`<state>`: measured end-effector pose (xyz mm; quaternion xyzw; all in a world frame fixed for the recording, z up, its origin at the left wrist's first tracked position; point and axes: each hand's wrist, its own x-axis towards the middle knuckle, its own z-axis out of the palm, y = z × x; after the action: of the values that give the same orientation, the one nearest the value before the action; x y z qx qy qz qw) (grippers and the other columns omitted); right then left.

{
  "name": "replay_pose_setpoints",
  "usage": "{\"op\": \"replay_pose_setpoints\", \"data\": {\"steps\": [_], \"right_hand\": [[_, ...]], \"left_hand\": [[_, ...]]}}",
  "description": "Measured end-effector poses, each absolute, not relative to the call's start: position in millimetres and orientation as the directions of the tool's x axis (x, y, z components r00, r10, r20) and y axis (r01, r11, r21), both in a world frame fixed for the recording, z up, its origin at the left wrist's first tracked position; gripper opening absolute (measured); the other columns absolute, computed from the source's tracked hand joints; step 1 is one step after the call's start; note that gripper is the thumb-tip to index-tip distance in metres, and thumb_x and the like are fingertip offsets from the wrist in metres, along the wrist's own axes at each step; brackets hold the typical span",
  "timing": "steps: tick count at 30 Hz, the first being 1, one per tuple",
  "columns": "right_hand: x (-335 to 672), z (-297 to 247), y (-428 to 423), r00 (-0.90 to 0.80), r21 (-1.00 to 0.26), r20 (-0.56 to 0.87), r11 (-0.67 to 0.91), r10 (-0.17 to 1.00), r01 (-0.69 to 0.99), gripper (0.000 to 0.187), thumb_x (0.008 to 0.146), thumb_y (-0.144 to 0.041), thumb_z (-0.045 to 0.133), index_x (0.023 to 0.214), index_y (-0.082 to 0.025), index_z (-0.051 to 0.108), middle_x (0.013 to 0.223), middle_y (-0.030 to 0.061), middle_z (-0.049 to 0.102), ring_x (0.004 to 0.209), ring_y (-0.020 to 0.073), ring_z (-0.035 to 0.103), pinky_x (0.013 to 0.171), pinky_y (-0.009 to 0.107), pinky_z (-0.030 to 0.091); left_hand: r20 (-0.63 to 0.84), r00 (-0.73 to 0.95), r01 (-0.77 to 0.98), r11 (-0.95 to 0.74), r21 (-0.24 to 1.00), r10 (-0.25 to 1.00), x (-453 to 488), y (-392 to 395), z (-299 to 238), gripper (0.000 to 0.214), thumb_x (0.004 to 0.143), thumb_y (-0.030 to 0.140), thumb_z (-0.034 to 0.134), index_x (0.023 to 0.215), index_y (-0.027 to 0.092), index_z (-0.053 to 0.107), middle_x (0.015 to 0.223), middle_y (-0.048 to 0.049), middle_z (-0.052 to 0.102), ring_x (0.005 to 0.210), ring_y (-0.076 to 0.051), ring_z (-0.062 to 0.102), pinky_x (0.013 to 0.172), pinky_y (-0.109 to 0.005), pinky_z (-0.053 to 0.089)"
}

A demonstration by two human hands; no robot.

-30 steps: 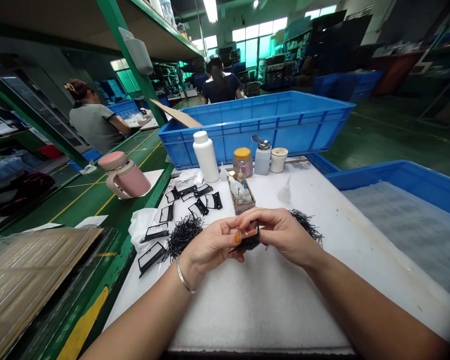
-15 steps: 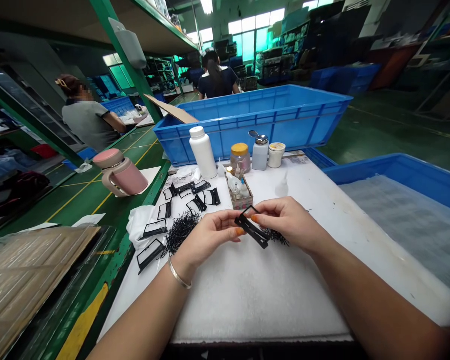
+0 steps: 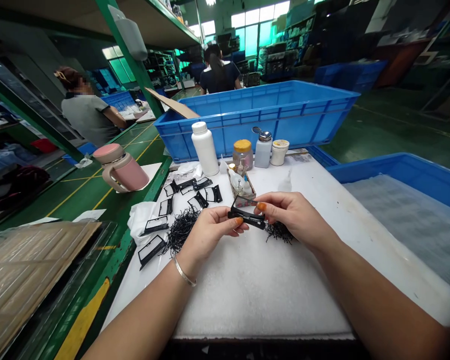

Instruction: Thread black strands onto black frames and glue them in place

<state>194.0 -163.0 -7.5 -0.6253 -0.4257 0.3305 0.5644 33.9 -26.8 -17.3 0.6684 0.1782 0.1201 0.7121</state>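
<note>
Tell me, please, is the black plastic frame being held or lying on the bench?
Held: the black plastic frame is pinched between the left hand and right hand, above the white bench.

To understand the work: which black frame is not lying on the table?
The black frame held up between the left hand and right hand; the other black frames all lie on the white table.
</note>
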Motion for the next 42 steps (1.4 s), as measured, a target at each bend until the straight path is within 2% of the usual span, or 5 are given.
{"op": "replay_pose_setpoints", "data": {"steps": [18,26,30,36,42], "right_hand": [[192,-6,-164,0.437,-0.978,0.052,-0.044,0.898,0.205,0.031,0.080,-0.044,0.066,0.084,-0.013,0.072,0.066,0.0028,0.063,0.059,0.0112,0.054,0.053,0.022,0.040],[247,-8,-177,0.863,-0.914,0.405,0.122,0.303,0.386,0.036,0.072,-0.037,0.075,0.103,-0.021,0.069,0.106,0.0071,0.069,0.099,0.0217,0.065,0.076,0.032,0.054],[271,-27,-168,0.816,-0.871,0.419,-0.078,0.399,0.485,0.050,0.064,-0.032,0.079,0.111,-0.018,0.067,0.115,0.0090,0.068,0.108,0.0251,0.062,0.098,0.042,0.046],[274,-46,-152,0.806,-0.609,0.203,-0.573,0.556,0.549,0.030,0.072,-0.030,0.065,0.100,-0.023,0.071,0.099,0.0074,0.071,0.097,0.0286,0.063,0.084,0.039,0.046],[263,-35,-154,0.822,-0.742,0.359,-0.399,0.442,0.539,0.024,0.083,-0.038,0.054,0.095,-0.019,0.062,0.088,0.0070,0.066,0.083,0.0231,0.062,0.074,0.035,0.047]], "left_hand": [[0.008,0.888,0.017,-0.050,0.999,0.459,35,-32,-14,0.019,0.081,0.031,0.070,0.083,0.012,0.070,0.078,-0.0071,0.070,0.072,-0.014,0.061,0.065,-0.022,0.047],[0.048,0.830,-0.057,-0.003,0.998,0.556,31,-30,-13,0.019,0.082,0.033,0.071,0.080,0.014,0.069,0.076,-0.0048,0.071,0.073,-0.014,0.063,0.069,-0.022,0.050],[0.069,0.824,-0.080,-0.005,0.997,0.562,30,-32,-13,0.019,0.082,0.033,0.071,0.081,0.013,0.070,0.077,-0.0051,0.071,0.073,-0.014,0.063,0.069,-0.022,0.050],[0.081,0.829,-0.094,-0.005,0.996,0.554,31,-36,-12,0.021,0.080,0.033,0.073,0.080,0.012,0.071,0.077,-0.0070,0.072,0.072,-0.015,0.063,0.067,-0.023,0.050],[0.101,0.810,-0.115,-0.012,0.993,0.577,31,-35,-12,0.020,0.080,0.033,0.073,0.082,0.013,0.072,0.076,-0.0062,0.071,0.072,-0.016,0.064,0.067,-0.024,0.050]]}}
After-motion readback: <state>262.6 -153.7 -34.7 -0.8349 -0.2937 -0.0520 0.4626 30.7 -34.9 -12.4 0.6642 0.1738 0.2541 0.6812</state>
